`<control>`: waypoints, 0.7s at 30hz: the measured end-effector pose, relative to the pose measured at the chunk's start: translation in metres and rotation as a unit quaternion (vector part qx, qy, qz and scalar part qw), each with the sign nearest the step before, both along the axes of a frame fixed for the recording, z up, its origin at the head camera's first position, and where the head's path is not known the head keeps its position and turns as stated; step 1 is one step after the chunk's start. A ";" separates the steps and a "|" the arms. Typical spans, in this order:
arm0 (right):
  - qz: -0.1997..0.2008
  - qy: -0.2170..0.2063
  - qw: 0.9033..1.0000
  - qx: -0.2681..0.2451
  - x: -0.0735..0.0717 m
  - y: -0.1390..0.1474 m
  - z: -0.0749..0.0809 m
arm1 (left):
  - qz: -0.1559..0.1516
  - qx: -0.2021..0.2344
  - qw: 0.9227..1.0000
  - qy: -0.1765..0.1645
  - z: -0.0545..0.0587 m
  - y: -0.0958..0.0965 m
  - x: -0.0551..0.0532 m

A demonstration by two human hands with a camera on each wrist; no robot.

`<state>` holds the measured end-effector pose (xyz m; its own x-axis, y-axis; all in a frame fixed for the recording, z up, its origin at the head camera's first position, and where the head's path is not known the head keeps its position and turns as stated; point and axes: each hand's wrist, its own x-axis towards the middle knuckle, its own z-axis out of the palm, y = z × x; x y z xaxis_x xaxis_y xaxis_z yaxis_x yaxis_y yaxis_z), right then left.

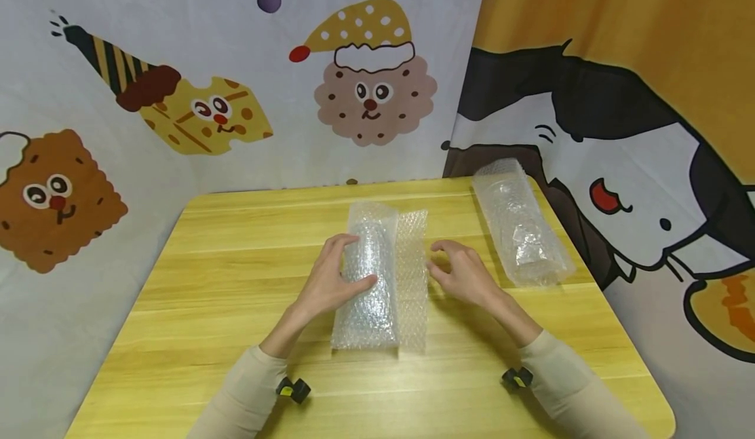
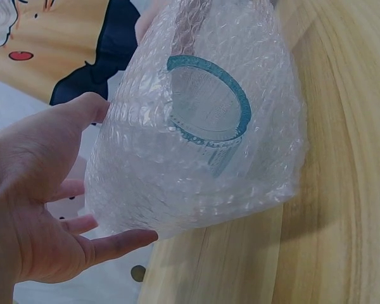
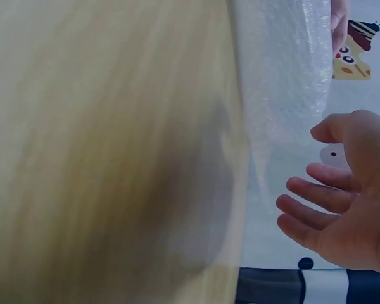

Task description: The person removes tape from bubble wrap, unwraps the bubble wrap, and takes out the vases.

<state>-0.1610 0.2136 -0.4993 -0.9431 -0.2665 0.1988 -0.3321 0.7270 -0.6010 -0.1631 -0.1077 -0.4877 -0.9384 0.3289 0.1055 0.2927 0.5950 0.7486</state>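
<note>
Bubble-wrap bundle [image 1: 370,318] lies mid-worktop [image 1: 236,308], loose flap [image 1: 411,282] out to its right. My left grip [image 1: 326,284] is loosely spread against it, not clenched; right grip [image 1: 466,276] is released, just beside the flap. Second bubble-wrapped roll [image 1: 519,226] far right.

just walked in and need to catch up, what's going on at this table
A person is handling a bubble-wrapped bundle on a wood-patterned table. Their left hand touches the bundle, thumb over its top. The right hand holds nothing, close to a flap of wrap that spreads out, unfolded, at the bundle's right side. A teal rim shows through the wrap in the left wrist view. A second bundle lies toward the table's far right corner.
</note>
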 end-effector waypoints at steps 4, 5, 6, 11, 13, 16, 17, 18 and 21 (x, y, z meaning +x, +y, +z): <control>0.031 0.003 0.999 0.016 0.001 -0.003 0.007 | 0.002 0.003 1.000 -0.002 0.000 0.000 0.000; 0.045 0.006 0.999 0.029 0.002 -0.005 0.008 | 0.002 0.004 1.000 -0.001 0.000 0.000 0.000; 0.060 0.011 0.997 0.044 0.002 -0.006 0.009 | 0.001 0.005 1.000 -0.001 0.000 0.000 0.000; 0.131 0.048 0.983 0.123 0.004 -0.013 0.006 | 0.001 0.008 1.000 0.001 -0.001 -0.001 -0.001; 0.148 0.058 0.978 0.138 0.003 -0.016 0.004 | 0.003 0.008 1.000 0.001 -0.001 -0.001 0.000; 0.165 0.060 0.972 0.154 0.001 -0.019 0.002 | 0.005 0.006 1.000 0.001 0.001 -0.001 0.000; 0.170 0.058 0.971 0.161 0.000 -0.020 0.001 | 0.005 0.005 1.000 0.000 0.001 -0.001 0.000; 0.173 0.055 0.969 0.168 -0.001 -0.021 0.000 | 0.006 0.004 1.000 -0.002 0.001 -0.001 0.000; 0.181 0.038 0.963 0.195 -0.002 -0.021 -0.001 | 0.008 0.002 1.000 -0.008 0.001 -0.001 0.000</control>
